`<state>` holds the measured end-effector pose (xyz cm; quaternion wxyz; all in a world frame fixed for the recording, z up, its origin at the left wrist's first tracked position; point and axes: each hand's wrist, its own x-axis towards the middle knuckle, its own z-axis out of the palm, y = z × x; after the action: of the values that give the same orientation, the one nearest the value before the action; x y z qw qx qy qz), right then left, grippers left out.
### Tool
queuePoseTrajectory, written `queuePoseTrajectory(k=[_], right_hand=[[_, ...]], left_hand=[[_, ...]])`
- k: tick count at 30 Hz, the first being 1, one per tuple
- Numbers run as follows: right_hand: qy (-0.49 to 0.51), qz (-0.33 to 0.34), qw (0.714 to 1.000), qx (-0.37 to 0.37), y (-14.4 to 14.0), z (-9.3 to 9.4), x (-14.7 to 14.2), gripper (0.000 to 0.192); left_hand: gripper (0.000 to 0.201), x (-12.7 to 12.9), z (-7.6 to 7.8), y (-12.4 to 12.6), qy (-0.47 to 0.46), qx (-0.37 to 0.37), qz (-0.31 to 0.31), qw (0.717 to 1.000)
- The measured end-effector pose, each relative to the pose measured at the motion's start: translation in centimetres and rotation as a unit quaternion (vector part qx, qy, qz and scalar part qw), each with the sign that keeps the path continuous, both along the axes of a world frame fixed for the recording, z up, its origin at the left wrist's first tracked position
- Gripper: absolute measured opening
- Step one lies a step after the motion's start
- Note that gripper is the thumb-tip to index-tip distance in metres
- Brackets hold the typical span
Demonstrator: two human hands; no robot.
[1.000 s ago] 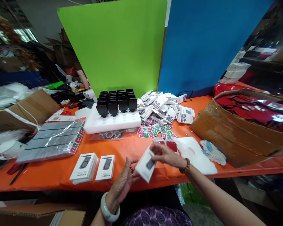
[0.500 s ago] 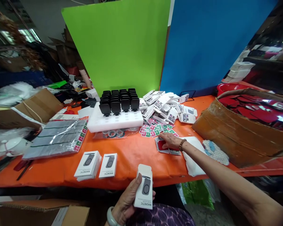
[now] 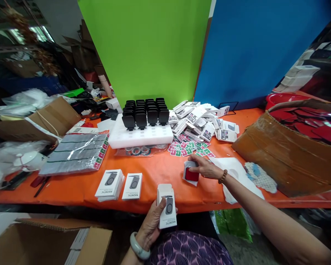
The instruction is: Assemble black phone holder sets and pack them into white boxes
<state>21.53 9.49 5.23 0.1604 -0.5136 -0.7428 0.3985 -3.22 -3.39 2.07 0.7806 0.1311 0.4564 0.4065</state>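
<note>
My left hand (image 3: pixel 153 219) is wrapped round a white box (image 3: pixel 167 211) printed "MAGNETIC", its top flap standing up. Farther off, over the orange tabletop, my right hand (image 3: pixel 205 167) grips a flat packet (image 3: pixel 191 173) with a red square face and pale, plastic-looking wrapping. Whether the packet is lifted clear of the table, I cannot tell. To the left lie a stack of printed boxes (image 3: pixel 110 184) and another printed box (image 3: pixel 132 186). Just beyond my right hand are scattered pink and green cards (image 3: pixel 188 148).
Black phone holders (image 3: pixel 141 118) stand in rows on a white foam block (image 3: pixel 141 136). Small white boxes (image 3: pixel 196 115) are heaped beside them. A cardboard carton (image 3: pixel 267 147) with red pieces stands right, near a white cloth (image 3: pixel 238 180). An open carton (image 3: pixel 30 239) is at lower left.
My right hand has drawn the red-faced packet slightly toward me, away from other packaging beside it. The left hand still holds its box. The whole view has shifted a little.
</note>
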Motion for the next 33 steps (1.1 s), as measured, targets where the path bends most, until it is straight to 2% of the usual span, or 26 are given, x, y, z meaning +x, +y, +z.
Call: queuePoseTrajectory(k=[2,5,7,10,12,15,17,20,23,27,33], right_hand=[[0.132,-0.035,0.99,-0.041,-1.3,-0.2,-0.4,0.021],[0.292,-0.073,0.948,-0.102,-3.1,0.2,-1.1,0.028],[0.33,-0.088,0.935,-0.095,-4.2,0.9,-1.6,0.028],[0.348,-0.117,0.93,-0.025,-5.4,1.7,-2.6,0.026],[0.362,-0.14,0.922,0.017,-6.2,1.6,-3.5,0.026],[0.378,-0.158,0.911,0.038,-7.5,0.6,-4.8,0.024],[0.374,-0.156,0.913,0.037,-8.3,-0.1,-5.3,0.023],[0.328,-0.121,0.936,0.023,-9.0,-0.3,-5.2,0.022],[0.263,-0.059,0.963,-0.006,-9.0,0.5,-4.3,0.018],[0.154,-0.023,0.987,-0.031,-9.0,1.8,-3.5,0.014],[0.067,0.03,0.996,-0.051,-10.6,1.2,-4.4,0.015]], left_hand=[[0.059,0.1,-0.1,-0.1,0.003,0.002,-0.009,1.0],[0.062,0.3,0.0,-0.3,0.009,0.011,-0.036,0.999],[0.063,0.6,0.1,-0.4,0.007,0.019,-0.054,0.998],[0.062,0.9,0.1,-0.6,-0.008,0.023,-0.079,0.997],[0.064,1.1,0.0,-0.8,-0.028,0.021,-0.092,0.995],[0.069,1.3,-0.3,-1.2,-0.065,0.027,-0.109,0.992],[0.072,1.3,-0.5,-1.5,-0.084,0.045,-0.121,0.988],[0.075,1.2,-0.4,-1.7,-0.087,0.071,-0.145,0.983],[0.082,1.5,-0.2,-1.9,-0.074,0.09,-0.168,0.979],[0.091,2.3,-0.2,-2.3,-0.084,0.088,-0.188,0.975],[0.083,2.8,-0.7,-3.1,-0.097,0.072,-0.219,0.968]])
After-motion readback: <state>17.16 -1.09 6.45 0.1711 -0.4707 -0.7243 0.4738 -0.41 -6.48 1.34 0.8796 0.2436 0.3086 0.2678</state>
